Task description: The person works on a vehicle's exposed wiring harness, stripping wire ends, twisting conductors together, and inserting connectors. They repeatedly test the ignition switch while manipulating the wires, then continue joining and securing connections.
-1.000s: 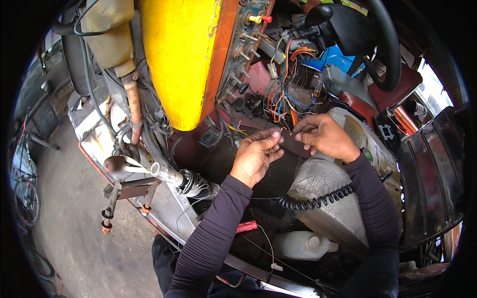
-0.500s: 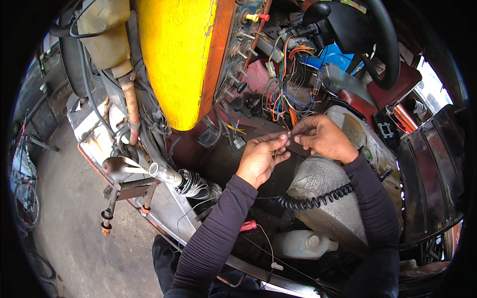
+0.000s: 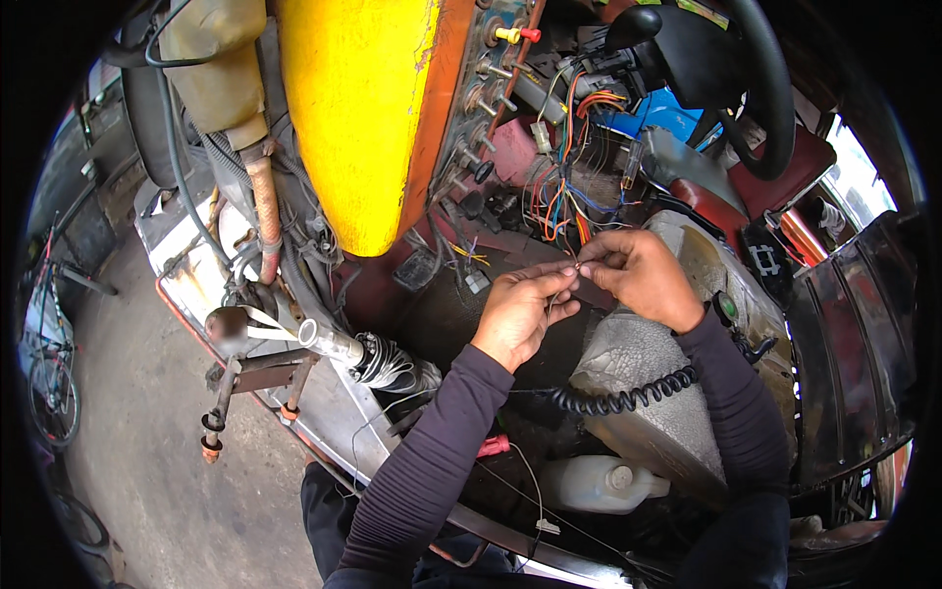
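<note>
My left hand (image 3: 522,312) and my right hand (image 3: 646,280) meet fingertip to fingertip over the dark floor of a vehicle cab. Both are closed in a pinch on a thin wire (image 3: 577,257), whose end is mostly covered by the fingers. A thin strand also runs down past my left fingers. Just beyond the hands hangs a loose bundle of coloured wires (image 3: 565,196), orange, blue, white and others, with a pale connector (image 3: 541,136). Left of my left hand, some yellow-tipped wires (image 3: 469,254) lie by another white connector (image 3: 477,282).
A black coiled cord (image 3: 628,401) stretches below my hands over a grey cover (image 3: 633,358). Nearer are a whitish jug (image 3: 603,484) and a red-handled tool (image 3: 494,446). A yellow panel (image 3: 358,118), switches (image 3: 481,103) and a steering wheel (image 3: 775,88) stand beyond.
The whole view has shifted slightly. My hands stay together on the wire, with the right thumb and fingertips now a little closer to the left ones.
</note>
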The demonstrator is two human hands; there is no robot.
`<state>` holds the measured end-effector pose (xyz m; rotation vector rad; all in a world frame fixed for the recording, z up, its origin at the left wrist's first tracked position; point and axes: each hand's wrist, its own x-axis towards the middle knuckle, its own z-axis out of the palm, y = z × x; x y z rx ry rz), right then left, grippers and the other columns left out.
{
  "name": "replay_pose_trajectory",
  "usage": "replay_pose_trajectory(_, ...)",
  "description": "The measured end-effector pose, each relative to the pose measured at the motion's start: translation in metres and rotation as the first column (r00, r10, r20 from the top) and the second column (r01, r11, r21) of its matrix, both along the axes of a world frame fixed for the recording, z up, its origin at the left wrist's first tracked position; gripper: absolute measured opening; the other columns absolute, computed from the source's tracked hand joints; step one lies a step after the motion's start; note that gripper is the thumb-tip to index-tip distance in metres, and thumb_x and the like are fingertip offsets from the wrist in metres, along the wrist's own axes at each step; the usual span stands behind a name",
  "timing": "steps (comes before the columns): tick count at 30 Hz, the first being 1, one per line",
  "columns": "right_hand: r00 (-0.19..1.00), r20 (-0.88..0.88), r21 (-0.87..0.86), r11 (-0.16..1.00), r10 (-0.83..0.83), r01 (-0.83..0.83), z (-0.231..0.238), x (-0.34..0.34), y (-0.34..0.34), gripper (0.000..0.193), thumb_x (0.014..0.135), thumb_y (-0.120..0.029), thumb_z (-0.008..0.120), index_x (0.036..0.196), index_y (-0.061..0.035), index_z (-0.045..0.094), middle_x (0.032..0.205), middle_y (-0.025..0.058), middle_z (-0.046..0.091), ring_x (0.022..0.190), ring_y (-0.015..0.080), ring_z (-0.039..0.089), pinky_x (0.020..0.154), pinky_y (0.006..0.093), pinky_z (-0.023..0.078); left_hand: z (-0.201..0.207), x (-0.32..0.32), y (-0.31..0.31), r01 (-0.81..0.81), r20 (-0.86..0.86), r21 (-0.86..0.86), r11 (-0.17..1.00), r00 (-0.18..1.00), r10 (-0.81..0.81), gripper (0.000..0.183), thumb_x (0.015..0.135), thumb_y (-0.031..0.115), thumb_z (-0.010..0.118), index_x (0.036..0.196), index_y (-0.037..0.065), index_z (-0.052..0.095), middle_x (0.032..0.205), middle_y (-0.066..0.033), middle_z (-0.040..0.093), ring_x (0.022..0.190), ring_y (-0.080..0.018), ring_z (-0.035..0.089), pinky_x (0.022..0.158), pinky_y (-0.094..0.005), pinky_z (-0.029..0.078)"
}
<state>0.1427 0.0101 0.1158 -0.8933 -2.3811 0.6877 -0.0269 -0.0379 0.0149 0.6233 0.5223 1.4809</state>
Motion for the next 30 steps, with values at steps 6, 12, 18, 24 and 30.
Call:
replay_pose_trajectory(6, 0.983, 0.129, 0.458, 0.871, 0.132, -0.177, -0.005, 0.007, 0.004, 0.017, 0.085, -0.008, 0.074, 0.099, -0.0007, 0.069, 0.087, 0.0115, 0.068, 0.075, 0.0259, 0.069, 0.068, 0.0373, 0.056, 0.001, 0.001, 0.001, 0.001, 0.004, -0.033, 0.999, 1.000, -0.001, 0.015, 0.097, 0.007, 0.069, 0.109, -0.002, 0.071, 0.095, -0.0048, 0.071, 0.082, -0.0117, 0.065, 0.079, -0.0343, 0.060)
replay_pose_trajectory(12, 0.921, 0.389, 0.794, 0.495, 0.030, -0.351, -0.007, 0.008, 0.000, 0.020, 0.081, -0.018, 0.073, 0.093, -0.0079, 0.060, 0.093, 0.0072, 0.059, 0.087, 0.0262, 0.067, 0.073, 0.0393, 0.056, -0.001, 0.001, -0.001, 0.004, 0.066, -0.055, 0.998, 0.998, -0.001, 0.018, 0.095, 0.004, 0.069, 0.113, -0.002, 0.069, 0.097, -0.0069, 0.069, 0.087, -0.0150, 0.066, 0.085, -0.0382, 0.060)
replay_pose_trajectory(18, 0.918, 0.395, 0.805, 0.469, 0.033, -0.363, -0.013, 0.007, 0.000, 0.021, 0.080, -0.019, 0.073, 0.091, -0.0082, 0.059, 0.094, 0.0067, 0.058, 0.090, 0.0262, 0.066, 0.076, 0.0389, 0.056, -0.005, 0.003, -0.003, 0.015, 0.110, -0.063, 0.998, 0.994, -0.007, 0.016, 0.096, 0.006, 0.070, 0.110, -0.001, 0.067, 0.098, -0.0074, 0.068, 0.090, -0.0169, 0.065, 0.090, -0.0404, 0.059)
replay_pose_trajectory(24, 0.991, 0.021, 0.476, 0.870, 0.130, -0.124, -0.026, 0.001, 0.011, 0.015, 0.079, -0.015, 0.074, 0.083, -0.0030, 0.065, 0.076, 0.0093, 0.060, 0.064, 0.0218, 0.062, 0.062, 0.0373, 0.052, -0.001, 0.015, -0.002, -0.130, -0.004, -0.010, 0.991, 0.991, 0.130, 0.013, 0.095, 0.001, 0.069, 0.108, -0.004, 0.069, 0.096, -0.0084, 0.070, 0.087, -0.0178, 0.068, 0.084, -0.0376, 0.060)
replay_pose_trajectory(30, 0.972, -0.120, -0.749, 0.661, -0.200, 0.043, -0.013, 0.006, 0.024, 0.023, 0.092, -0.017, 0.065, 0.079, 0.0007, 0.069, 0.067, 0.0035, 0.061, 0.056, 0.0131, 0.059, 0.044, 0.0273, 0.043, -0.004, 0.027, -0.002, -0.257, -0.219, 0.075, 0.963, 0.938, 0.268, 0.011, 0.094, -0.001, 0.069, 0.104, -0.006, 0.072, 0.097, -0.0108, 0.072, 0.086, -0.0178, 0.069, 0.080, -0.0342, 0.061)
